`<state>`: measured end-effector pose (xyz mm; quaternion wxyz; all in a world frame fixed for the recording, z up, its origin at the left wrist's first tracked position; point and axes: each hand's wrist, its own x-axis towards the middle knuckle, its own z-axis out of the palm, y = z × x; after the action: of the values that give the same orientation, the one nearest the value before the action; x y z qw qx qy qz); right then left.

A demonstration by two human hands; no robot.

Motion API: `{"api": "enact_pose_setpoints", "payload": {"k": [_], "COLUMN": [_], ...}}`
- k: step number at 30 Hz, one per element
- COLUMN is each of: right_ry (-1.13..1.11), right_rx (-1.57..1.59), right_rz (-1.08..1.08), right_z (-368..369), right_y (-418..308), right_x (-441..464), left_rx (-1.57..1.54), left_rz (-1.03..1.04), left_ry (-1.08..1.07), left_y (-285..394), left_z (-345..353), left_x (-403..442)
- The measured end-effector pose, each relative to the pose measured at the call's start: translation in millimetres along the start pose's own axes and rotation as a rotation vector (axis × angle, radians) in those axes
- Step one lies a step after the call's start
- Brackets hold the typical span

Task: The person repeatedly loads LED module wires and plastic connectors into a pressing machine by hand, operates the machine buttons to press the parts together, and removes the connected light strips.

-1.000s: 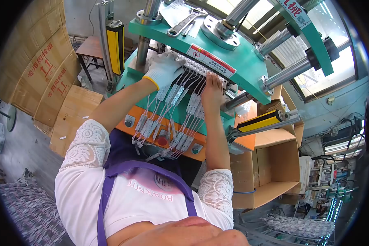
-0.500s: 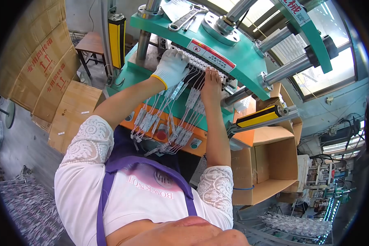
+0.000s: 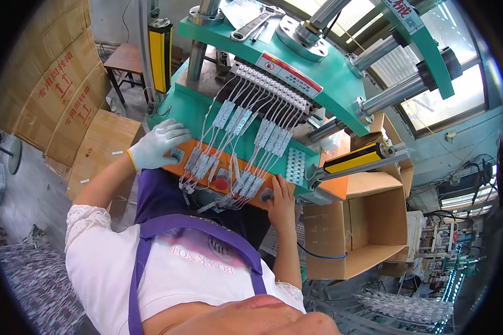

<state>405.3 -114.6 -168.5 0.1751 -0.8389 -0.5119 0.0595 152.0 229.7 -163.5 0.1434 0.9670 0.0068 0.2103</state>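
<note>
My left hand [image 3: 159, 146], in a white knit glove, is at the left end of the orange control panel [image 3: 191, 146], its fingers stretched out beside a round button [image 3: 177, 156]. My bare right hand [image 3: 282, 202] is at the panel's right end, fingers extended, with its thumb side by another button [image 3: 266, 195]. Neither visibly holds anything; exact contact with the buttons cannot be made out. Between them, strings of small wired modules [image 3: 268, 137] drape over the panel and a red button [image 3: 222, 183]. Their wires run up to a white row of holed pieces [image 3: 271, 87] under the green press plate [image 3: 235, 39].
An adjustable wrench [image 3: 257, 23] lies on the press plate. Yellow-and-black guard bars [image 3: 160, 58] flank the machine. A white holed block [image 3: 295, 166] sits on the green bed at right. An open cardboard box [image 3: 369, 223] stands right; cardboard [image 3: 103, 145] stands left.
Both hands have withdrawn from the holed row under the press plate, down and outward to opposite ends of the orange panel. The row and its wires are now uncovered.
</note>
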Motion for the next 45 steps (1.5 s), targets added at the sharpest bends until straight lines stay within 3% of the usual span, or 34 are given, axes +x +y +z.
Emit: {"api": "enact_pose_setpoints", "payload": {"k": [8, 9, 11, 13, 15, 16, 17, 19, 24, 27, 28, 30, 31, 32, 33, 35, 37, 39, 40, 41, 43, 45], "right_ry": [0.080, 0.240, 0.317, 0.124, 0.125, 0.252, 0.258, 0.051, -0.191, -0.392, -0.384, -0.379, -0.378, -0.341, -0.198, 0.238, 0.717, 0.676, 0.488, 0.293, 0.221, 0.182], "right_rx": [0.063, -0.004, 0.169, 0.492, 0.409, 0.139, 0.139, 0.218, 1.425, 1.167, 0.781, 0.631, 0.481, 0.443, 0.393, 0.615, 0.787, 0.633, 0.769, 0.896, 1.008, 1.505], "right_rz": [0.051, -0.002, -0.056, 0.097, 0.059, -0.131, -0.134, -0.015, 0.128, 0.109, 0.123, 0.023, -0.080, -0.045, -0.076, 0.139, 0.134, 0.185, 0.290, 0.391, 0.328, 0.196], "right_z": [6, 11, 14, 19, 22, 40, 38, 32, -15, -15, 1, 10, 10, -5, -10, -5, -18, -15, -13, -14, -17, -36], "right_y": [-4, -8, -22, -54, -88, -82, -84, -85, -52, -52, -52, -64, -67, -73, -67, -29, -13, 22, 23, 21, 20, -2], "right_x": [5, 12, 31, 55, 77, 86, 88, 88, 66, 58, 57, 56, 56, 63, 73, 97, 131, 169, 186, 199, 203, 187], "left_rx": [-0.034, -0.023, -0.175, -0.474, -0.696, -0.758, -0.820, -0.840, -0.935, -0.917, -0.949, -0.931, -0.931, -0.913, -0.893, -0.943, -1.471, -1.234, -1.658, -1.873, -1.944, -2.096], "left_rz": [-0.028, -0.075, -0.344, -0.533, -0.577, -0.612, -0.644, -0.662, -0.662, -0.681, -0.649, -0.572, -0.573, -0.647, -0.722, -0.743, -0.799, -0.845, -0.882, -0.840, -0.661, -0.590], "left_ry": [-0.022, -0.064, 0.107, 0.328, 0.538, 0.566, 0.594, 0.590, 0.611, 0.618, 0.643, 0.697, 0.699, 0.713, 0.725, 0.809, 0.755, 0.509, 0.326, -0.044, -0.150, -0.203], "left_y": [3, 3, 13, 20, 19, 22, 27, 31, 22, 19, 14, 6, 3, 5, 2, -41, -38, -59, -49, -43, -49, -39], "left_z": [-3, -5, 7, 25, 54, 61, 63, 62, 55, 53, 58, 60, 56, 46, 40, 67, 62, 97, 102, 95, 86, 41], "left_x": [6, 10, 16, 34, 50, 56, 61, 62, 50, 57, 64, 84, 95, 107, 116, 130, 153, 179, 190, 197, 196, 172]}}
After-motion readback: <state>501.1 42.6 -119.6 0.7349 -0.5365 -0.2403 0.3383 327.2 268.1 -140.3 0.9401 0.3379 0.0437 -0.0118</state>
